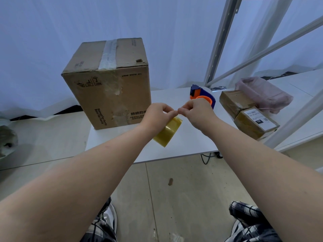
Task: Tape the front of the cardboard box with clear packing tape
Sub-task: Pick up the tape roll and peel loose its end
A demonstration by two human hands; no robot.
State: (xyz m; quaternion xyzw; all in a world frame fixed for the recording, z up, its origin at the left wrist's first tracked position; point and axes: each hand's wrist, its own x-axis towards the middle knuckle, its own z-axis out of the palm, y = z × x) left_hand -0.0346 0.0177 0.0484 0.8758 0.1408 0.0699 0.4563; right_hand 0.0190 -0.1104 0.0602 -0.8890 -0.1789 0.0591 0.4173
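Note:
A tall cardboard box (108, 84) stands on the left part of the white table (188, 145), with old tape along its top seam and torn patches on its front face. In front of the box, above the table, my left hand (157, 114) holds a yellowish roll of clear packing tape (168, 132). My right hand (195, 110) is right beside it, fingertips pinched at the top of the roll where the tape's loose end sits. The two hands touch at the fingertips.
A blue and orange tape dispenser (202, 95) lies on the table behind my right hand. Two small wrapped parcels (248, 114) and a pink bag (264, 93) lie at the right. A white metal rack frame (225, 37) rises at the right. Floor tiles lie below.

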